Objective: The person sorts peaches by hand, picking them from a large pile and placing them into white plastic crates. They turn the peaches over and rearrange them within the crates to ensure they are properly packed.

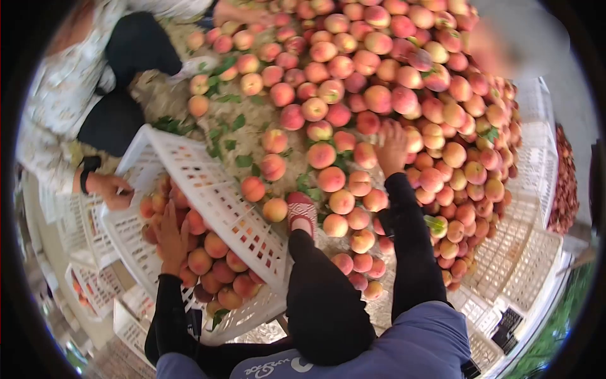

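Note:
My left hand (172, 241) lies on the peaches (218, 265) inside a white slatted plastic crate (221, 192), its fingers stretched out and resting against the fruit. The crate is tilted beside my left leg and is partly filled. My right hand (392, 150) reaches into a big heap of red and yellow peaches (404, 100). Its fingers are extended among the fruit and touch peaches, with no single peach plainly gripped. Loose peaches (341, 201) and green leaves lie between the crate and the heap.
Another person's hand (112, 189) with a black wristband touches the crate's far left rim. That person's second hand (252, 16) is at the heap's top edge. White crates (502, 252) stand along the right, others at left (95, 287). My shoe (302, 208) is among the peaches.

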`<state>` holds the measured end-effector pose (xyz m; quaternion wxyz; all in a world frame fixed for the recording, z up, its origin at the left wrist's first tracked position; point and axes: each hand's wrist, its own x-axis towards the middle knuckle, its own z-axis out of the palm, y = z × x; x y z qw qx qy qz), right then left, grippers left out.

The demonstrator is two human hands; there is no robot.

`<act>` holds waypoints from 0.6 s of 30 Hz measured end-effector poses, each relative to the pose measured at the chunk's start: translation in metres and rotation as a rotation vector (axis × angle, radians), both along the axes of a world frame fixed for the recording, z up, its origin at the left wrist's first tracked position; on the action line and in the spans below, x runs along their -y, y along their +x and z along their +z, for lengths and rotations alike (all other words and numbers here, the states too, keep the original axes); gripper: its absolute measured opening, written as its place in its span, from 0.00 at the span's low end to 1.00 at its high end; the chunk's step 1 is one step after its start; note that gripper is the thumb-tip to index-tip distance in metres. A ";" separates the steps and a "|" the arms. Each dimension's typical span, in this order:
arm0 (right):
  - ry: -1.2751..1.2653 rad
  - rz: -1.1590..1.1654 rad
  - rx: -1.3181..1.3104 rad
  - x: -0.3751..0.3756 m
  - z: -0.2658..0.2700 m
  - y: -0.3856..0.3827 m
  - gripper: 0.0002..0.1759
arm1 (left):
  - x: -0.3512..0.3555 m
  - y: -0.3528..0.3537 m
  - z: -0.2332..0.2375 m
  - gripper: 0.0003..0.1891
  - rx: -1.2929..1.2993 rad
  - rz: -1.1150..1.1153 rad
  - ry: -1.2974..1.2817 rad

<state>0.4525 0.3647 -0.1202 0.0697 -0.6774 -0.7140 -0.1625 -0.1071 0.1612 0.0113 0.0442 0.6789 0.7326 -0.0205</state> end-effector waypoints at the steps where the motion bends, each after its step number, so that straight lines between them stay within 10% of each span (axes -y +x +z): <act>1: -0.155 0.049 -0.037 -0.009 -0.008 0.013 0.41 | 0.000 0.000 0.001 0.35 0.044 0.014 0.009; 5: -0.507 -0.070 0.179 -0.049 -0.006 0.016 0.48 | 0.002 0.002 0.001 0.35 0.012 0.074 0.007; 12: -0.266 -0.060 0.027 -0.038 -0.026 0.026 0.35 | 0.006 0.004 -0.002 0.35 -0.071 0.079 0.103; 14: -0.277 -0.065 -0.291 -0.014 0.031 -0.015 0.35 | 0.007 0.003 -0.002 0.35 -0.059 0.080 0.139; 17: -0.568 -0.314 -1.798 -0.006 0.071 -0.052 0.38 | 0.009 0.005 0.002 0.33 -0.080 0.073 0.163; 18: -0.669 0.137 -1.894 0.014 0.094 -0.078 0.38 | 0.010 0.006 0.001 0.33 -0.070 0.084 0.179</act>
